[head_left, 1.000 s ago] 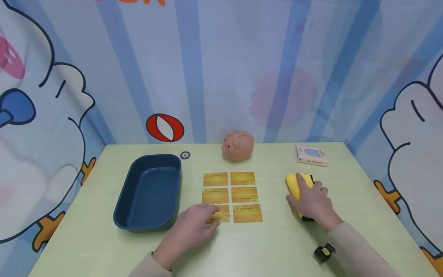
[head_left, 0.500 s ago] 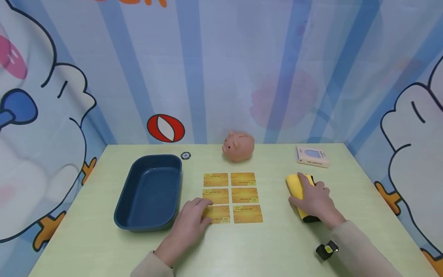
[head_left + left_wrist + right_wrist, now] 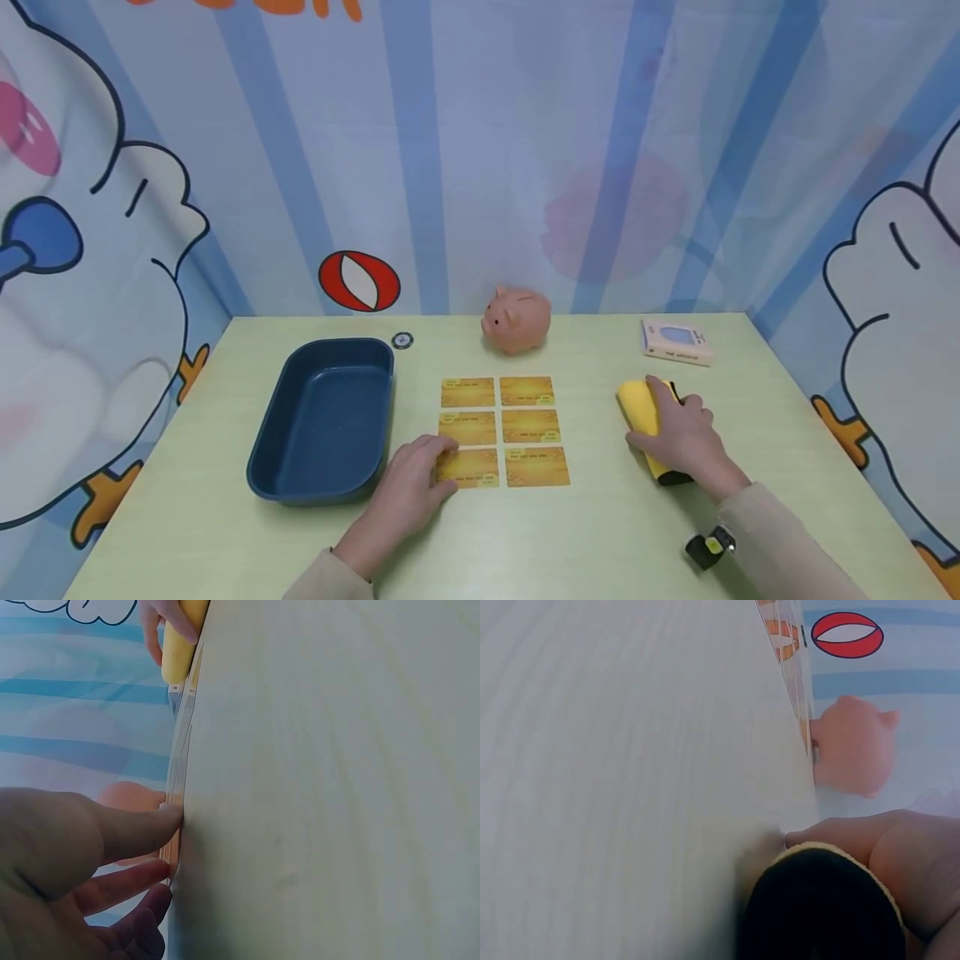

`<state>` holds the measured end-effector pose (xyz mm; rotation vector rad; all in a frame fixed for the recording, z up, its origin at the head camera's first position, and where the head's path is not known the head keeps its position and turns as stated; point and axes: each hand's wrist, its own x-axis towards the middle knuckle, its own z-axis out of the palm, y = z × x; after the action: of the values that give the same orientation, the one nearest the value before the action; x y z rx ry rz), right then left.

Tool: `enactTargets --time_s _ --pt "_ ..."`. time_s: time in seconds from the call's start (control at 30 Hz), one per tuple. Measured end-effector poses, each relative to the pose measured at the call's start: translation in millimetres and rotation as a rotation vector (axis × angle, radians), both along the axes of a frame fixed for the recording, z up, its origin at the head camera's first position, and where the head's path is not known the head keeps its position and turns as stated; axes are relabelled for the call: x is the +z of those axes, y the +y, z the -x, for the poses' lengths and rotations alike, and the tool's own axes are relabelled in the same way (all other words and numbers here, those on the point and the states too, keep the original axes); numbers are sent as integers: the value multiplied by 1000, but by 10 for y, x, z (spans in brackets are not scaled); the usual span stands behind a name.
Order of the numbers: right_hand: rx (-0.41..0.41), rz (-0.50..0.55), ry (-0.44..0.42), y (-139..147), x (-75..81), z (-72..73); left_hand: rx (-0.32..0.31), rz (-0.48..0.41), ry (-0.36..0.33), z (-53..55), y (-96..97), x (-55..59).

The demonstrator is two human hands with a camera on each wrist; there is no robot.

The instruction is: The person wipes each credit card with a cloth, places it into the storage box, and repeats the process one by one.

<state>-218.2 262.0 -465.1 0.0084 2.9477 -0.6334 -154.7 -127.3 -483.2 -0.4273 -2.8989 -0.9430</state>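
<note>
My left hand (image 3: 408, 487) is at the left end of the nearest left gold card (image 3: 476, 469). Its index fingertip lies right at the card's far edge and its thumb (image 3: 154, 825) at the near edge, fingers relaxed and spread. Two columns of such gold bank-style cards (image 3: 527, 391) lie flat in neat rows. To the right, my right hand (image 3: 682, 433) grips a rounded yellow-and-black block (image 3: 640, 406) from above, thumb on its left side. In the right wrist view the block's black oval end (image 3: 821, 907) with its yellow rim is close to the camera.
A deep blue tray (image 3: 255, 454) stands left of the cards, with a poker chip (image 3: 402, 340) by its far corner. A pink piggy bank (image 3: 517, 321) sits at the back, and a small pale box (image 3: 677, 342) at back right. A printed cloth (image 3: 495, 150) closes off the rear.
My left hand has drawn back to the left from over the nearest left card to its left end. My right hand has kept its grip on the block, almost still.
</note>
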Motion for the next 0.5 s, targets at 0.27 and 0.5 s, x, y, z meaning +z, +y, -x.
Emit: enactTargets --time_s 0.27,0.5 --pt "6 39 49 -5 8 -3 -21 -18 -2 36 -27 -48" --pt "32 49 103 0 -23 11 -38 -13 -22 26 -40 -80"
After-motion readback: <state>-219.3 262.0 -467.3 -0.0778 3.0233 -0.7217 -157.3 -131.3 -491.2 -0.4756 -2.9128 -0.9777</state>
